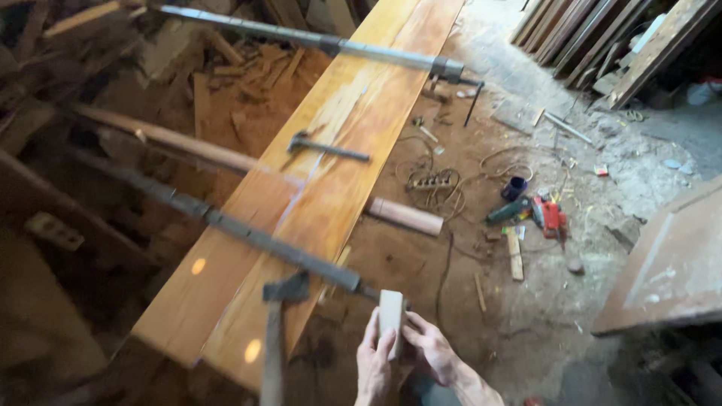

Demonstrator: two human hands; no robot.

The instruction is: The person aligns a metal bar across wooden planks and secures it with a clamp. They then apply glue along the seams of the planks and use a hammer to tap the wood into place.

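Nearest, at the bottom edge: left hand [374, 366] and right hand [431, 347], both wrapped around a small pale wooden block [390, 316]. Left fingers curl on the block's near side with the thumb up its face; right fingers close on its far side. The block stands upright, touching the end of the near bar clamp [248, 231], just off the right edge of the long orange plank [331, 158].

Item, hatchet-like tool [277, 331]: dark head resting on the plank's near end, grey handle running toward the viewer, just left of the hands.

Item, near bar clamp: dark metal bar lying diagonally across the plank, its right end at the block.

Item, short round wooden post [404, 216]: on the dirt floor, just right of the plank.

Item, hammer [325, 147]: lying on the plank's middle, head toward the plank's left edge.

Item, power strip with tangled cord [432, 181]: floor, right of the plank.

Item, red power tool [550, 216] and dark blue cup [514, 188]: floor, well right of the plank.

Item, far bar clamp [316, 39]: grey, crossing the plank's far part.

Item, leaning boards [602, 37]: far right, well beyond the plank.

Item, scrap wood pile [233, 68]: left of the plank, far side.
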